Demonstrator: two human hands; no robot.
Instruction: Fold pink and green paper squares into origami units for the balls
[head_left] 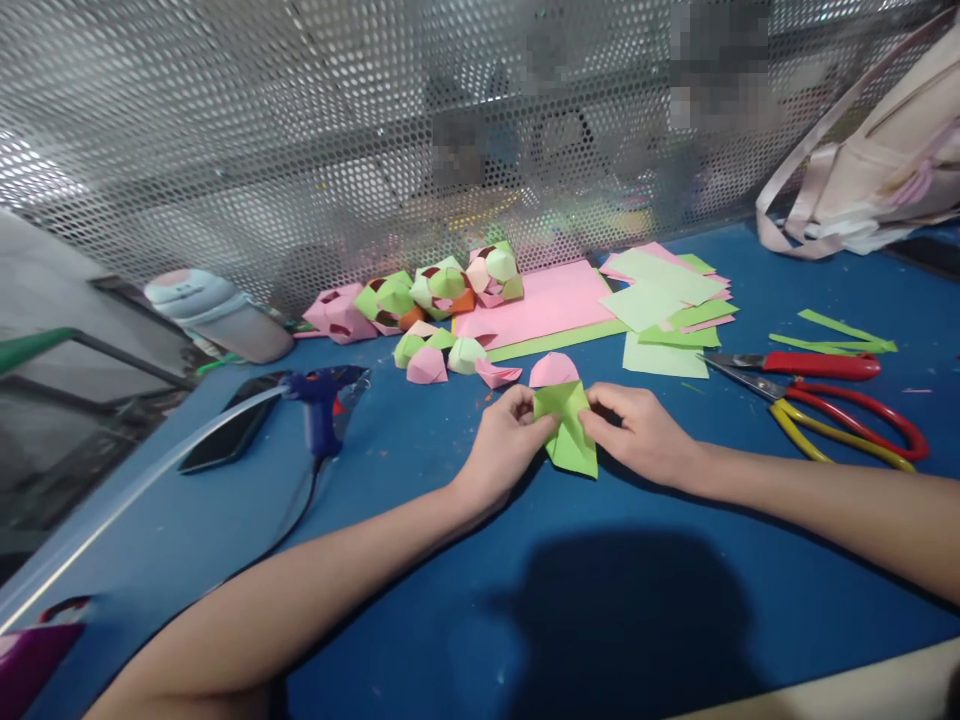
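Observation:
A creased piece of green paper (571, 445) is held up over the blue table between both my hands. My left hand (506, 445) pinches its left side, thumb in front and fingers curled behind. On the other side my right hand (637, 432) grips the right edge between thumb and bent fingers. Just behind the sheet lies a pink folded paper piece (553, 370). A little to its left are another pink folded piece (499, 374) and a pale green folded cup (467, 355), in a group of several small ones.
Folded paper balls (394, 300) line the back beside pink sheets (540, 300) and loose cut papers (660, 290). Red-and-yellow scissors (847, 415) lie at right. A blue glue gun (321, 405), a phone (229, 430) and a bottle (225, 315) are at left. Perforated metal (337, 150) stands behind.

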